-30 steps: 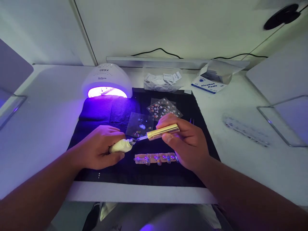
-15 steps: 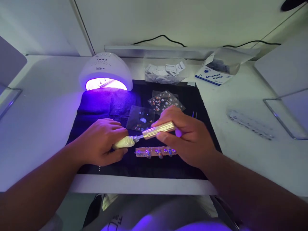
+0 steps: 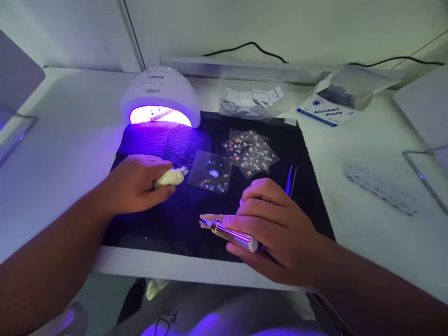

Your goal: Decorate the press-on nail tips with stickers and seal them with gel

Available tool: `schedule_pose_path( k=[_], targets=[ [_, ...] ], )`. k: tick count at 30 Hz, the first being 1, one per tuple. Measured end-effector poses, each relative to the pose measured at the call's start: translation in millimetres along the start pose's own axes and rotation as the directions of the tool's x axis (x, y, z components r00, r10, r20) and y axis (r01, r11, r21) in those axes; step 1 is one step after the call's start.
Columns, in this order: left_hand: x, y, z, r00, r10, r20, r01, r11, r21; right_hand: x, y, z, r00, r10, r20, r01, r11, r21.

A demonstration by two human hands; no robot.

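My left hand (image 3: pixel 135 184) grips a small cream-coloured bottle (image 3: pixel 170 177), its open neck pointing right, resting on the black mat (image 3: pixel 164 219). My right hand (image 3: pixel 276 228) holds a gold brush cap (image 3: pixel 233 234) low over the mat, its tip at a strip of false nails (image 3: pixel 212 218) that my hand mostly hides. The bottle and the brush are apart.
A lit white UV nail lamp (image 3: pixel 159 93) stands at the mat's back left. Clear sticker sheets (image 3: pixel 250 151) (image 3: pixel 211 171) and tweezers (image 3: pixel 290 179) lie on the mat. Behind are a bag of wipe packets (image 3: pixel 250 99) and an alcohol pads box (image 3: pixel 327 112). Glass panels stand at both sides.
The brush has come out of the bottle. My right hand moved down and toward me to the nail strip; my left hand drew the bottle back and to the left.
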State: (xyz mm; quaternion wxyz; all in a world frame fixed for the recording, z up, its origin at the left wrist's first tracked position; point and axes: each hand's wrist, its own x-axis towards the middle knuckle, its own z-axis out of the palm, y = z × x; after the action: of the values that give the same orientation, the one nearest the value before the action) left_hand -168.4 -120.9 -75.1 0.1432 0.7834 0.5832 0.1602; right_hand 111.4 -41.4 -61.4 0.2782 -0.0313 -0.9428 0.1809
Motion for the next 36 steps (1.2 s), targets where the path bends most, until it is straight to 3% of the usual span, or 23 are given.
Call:
schedule_pose_path(
  k=[18, 36],
  targets=[
    [0.6, 0.5, -0.3, 1.0, -0.016, 0.014, 0.015, 1.0, 0.025, 1.3, -4.1, -1.9, 0.995, -0.094, 0.012, 0.095, 0.993, -0.066],
    [-0.4, -3.5, 1.4, 1.0, -0.006, -0.014, 0.005, 1.0, -0.022, -1.4, 1.4, -0.6, 1.0, -0.013, -0.02, 0.013, 0.999, -0.033]
  ],
)
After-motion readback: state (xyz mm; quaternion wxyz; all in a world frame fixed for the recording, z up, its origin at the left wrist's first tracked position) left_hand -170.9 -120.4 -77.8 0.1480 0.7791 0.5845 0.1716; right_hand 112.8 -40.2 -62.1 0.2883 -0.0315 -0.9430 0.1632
